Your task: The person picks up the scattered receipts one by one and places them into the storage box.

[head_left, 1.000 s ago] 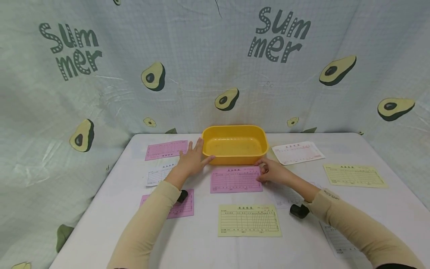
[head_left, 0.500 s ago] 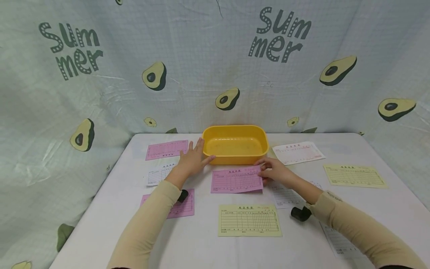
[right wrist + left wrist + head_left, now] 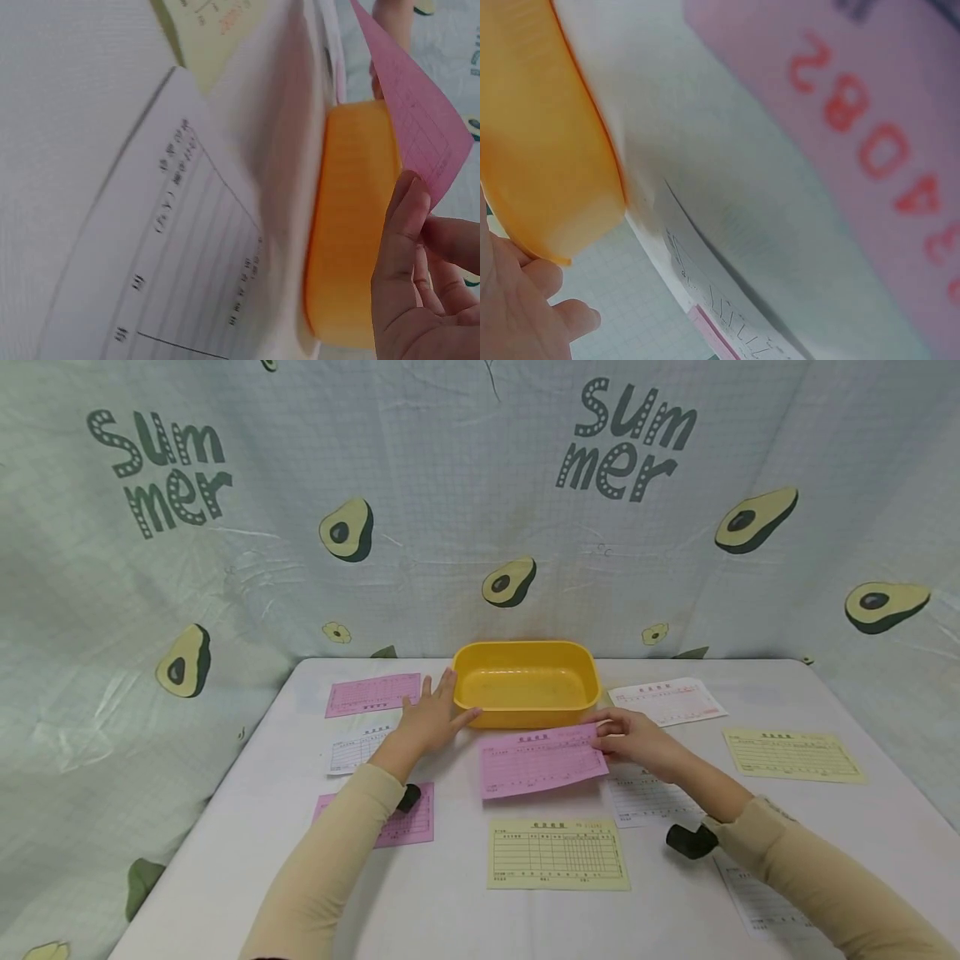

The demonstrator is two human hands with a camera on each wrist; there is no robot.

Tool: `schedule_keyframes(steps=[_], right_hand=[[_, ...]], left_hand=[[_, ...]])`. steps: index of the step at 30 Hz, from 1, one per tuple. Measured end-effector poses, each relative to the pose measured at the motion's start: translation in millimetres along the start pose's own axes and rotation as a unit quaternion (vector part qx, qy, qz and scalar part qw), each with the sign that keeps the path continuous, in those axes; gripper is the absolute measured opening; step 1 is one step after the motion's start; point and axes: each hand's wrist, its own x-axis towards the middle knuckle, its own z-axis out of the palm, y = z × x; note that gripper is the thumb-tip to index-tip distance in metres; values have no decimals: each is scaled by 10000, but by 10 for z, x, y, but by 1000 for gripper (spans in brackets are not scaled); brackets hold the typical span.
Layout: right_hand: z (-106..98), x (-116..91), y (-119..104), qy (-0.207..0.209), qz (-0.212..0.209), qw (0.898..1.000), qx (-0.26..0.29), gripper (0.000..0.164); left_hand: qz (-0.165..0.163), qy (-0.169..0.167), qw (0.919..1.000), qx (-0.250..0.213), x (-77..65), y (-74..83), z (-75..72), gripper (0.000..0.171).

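Between thumb and fingers, my right hand (image 3: 633,743) pinches the right edge of a pink receipt slip (image 3: 540,764). The slip is tilted up from the table in front of a yellow plastic basin (image 3: 525,718). In the right wrist view the thumb and fingertips meet at a corner of the pink slip (image 3: 420,127). My left hand (image 3: 429,718) has its fingers spread at the basin's left side. Seen from the left wrist, the fingertips of that hand (image 3: 517,300) touch the rim of the basin (image 3: 555,165).
A yellow slip (image 3: 558,854) lies in front. Pink slips (image 3: 375,695) and a white slip (image 3: 352,753) lie at left. To the right are a white slip with red print (image 3: 667,702), a yellow slip (image 3: 793,753) and white slips (image 3: 648,797). A printed cloth (image 3: 420,527) hangs behind.
My right hand has lifted the pink slip off the table by its right edge and moved it slightly right. The left hand stays at the basin.
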Motion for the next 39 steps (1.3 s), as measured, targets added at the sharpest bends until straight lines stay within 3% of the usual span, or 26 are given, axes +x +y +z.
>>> schedule_keyframes(steps=[14, 22, 39], right_hand=[[-218, -25, -285, 289, -214, 9991, 216, 45], [-264, 151, -428, 470, -347, 9977, 358, 47], [-202, 560, -353, 705, -345, 9950, 623, 45]], left_hand=[[28, 135, 9990, 431, 12, -6, 20, 92], [-28, 190, 9982, 573, 21, -8, 24, 91], [26, 176, 9981, 590, 24, 6, 18, 84]])
